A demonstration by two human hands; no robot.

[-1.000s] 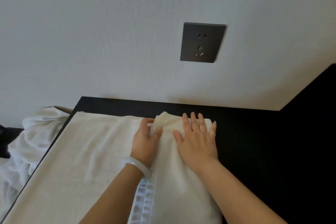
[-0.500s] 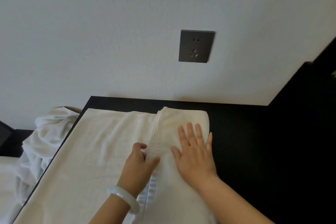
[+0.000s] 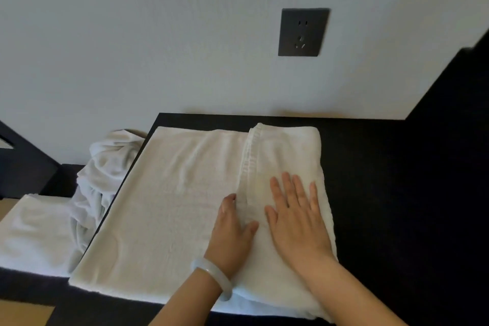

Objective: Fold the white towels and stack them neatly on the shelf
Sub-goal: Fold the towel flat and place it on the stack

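Note:
A white towel (image 3: 169, 206) lies spread on the black shelf top (image 3: 391, 180). Its right part is folded over to the left, and the hemmed edge (image 3: 250, 156) of that flap runs from the far side towards me. My right hand (image 3: 296, 217) lies flat with straight fingers on the folded flap. Just left of it is my left hand (image 3: 232, 230), which wears a pale bangle. Its fingers are curled at the hem and its thumb lies on top of the flap, pinching that edge.
A crumpled white towel (image 3: 105, 167) hangs off the shelf's left edge, and another white cloth (image 3: 34, 233) lies flat lower left. A dark socket (image 3: 303, 32) sits on the grey wall behind. A black side panel (image 3: 465, 103) rises at the right.
Both hands have slid along the fold from the towel's far edge towards me, the right one flat on the flap and the left one at the hem.

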